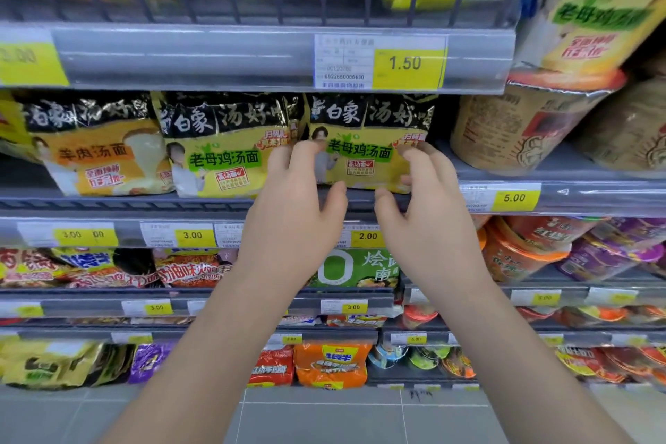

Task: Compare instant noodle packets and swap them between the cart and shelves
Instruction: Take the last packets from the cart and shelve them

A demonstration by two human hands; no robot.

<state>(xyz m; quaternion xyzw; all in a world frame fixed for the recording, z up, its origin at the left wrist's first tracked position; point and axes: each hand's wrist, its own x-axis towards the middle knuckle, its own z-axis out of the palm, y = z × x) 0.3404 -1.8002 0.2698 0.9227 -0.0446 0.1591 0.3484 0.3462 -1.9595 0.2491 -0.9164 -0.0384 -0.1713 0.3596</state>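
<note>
– What reads along that shelf (126, 205)?
– An orange packet (97, 151) says 羊肉汤面; a yellow packet (223, 155) says 老母鸡汤面; the left hand (299, 205) and right hand (429, 205) curl round both edges of a matching third packet (364, 141) standing there; a tag (514, 197) says 5.00; its small print blurs.

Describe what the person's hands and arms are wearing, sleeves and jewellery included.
Left hand and right hand are bare: no gloves, rings or watch. The left forearm and right forearm are uncovered down to the frame's edge; no sleeve is in view.
</note>
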